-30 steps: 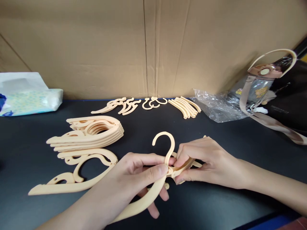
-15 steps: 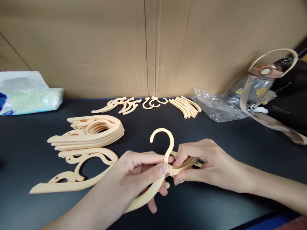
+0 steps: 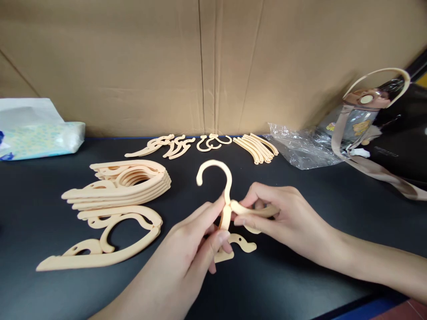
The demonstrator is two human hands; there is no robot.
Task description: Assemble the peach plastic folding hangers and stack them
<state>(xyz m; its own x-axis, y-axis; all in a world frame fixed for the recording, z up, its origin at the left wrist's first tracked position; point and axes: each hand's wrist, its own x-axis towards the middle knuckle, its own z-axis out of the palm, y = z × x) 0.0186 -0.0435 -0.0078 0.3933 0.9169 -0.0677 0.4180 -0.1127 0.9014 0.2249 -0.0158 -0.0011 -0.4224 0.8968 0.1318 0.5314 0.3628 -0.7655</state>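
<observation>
A cream plastic folding hanger point(image 3: 228, 178) is held above the black table, its hook upright and curving to the left. My left hand point(image 3: 196, 240) is closed on the hanger's left arm, just below the hook. My right hand point(image 3: 283, 213) pinches the right arm between thumb and fingers. A curved, holed piece point(image 3: 245, 243) shows below the hands; whether it is joined to the hanger is hidden. To the left lie one folded hanger point(image 3: 100, 260) and, behind it, a stack of folded hangers point(image 3: 120, 193).
Along the back lie loose curved pieces point(image 3: 180, 146), hooks point(image 3: 213, 142) and a row of arms point(image 3: 256, 148). A tissue pack point(image 3: 43, 138) sits at the left. Clear plastic wrap point(image 3: 300, 149), a strapped bottle point(image 3: 358, 120) and a black bag point(image 3: 403, 142) are at the right.
The held hanger has risen and turned, with its hook now higher and further left. My left fingers have shifted down off the hook's base. The curved piece beneath is more exposed.
</observation>
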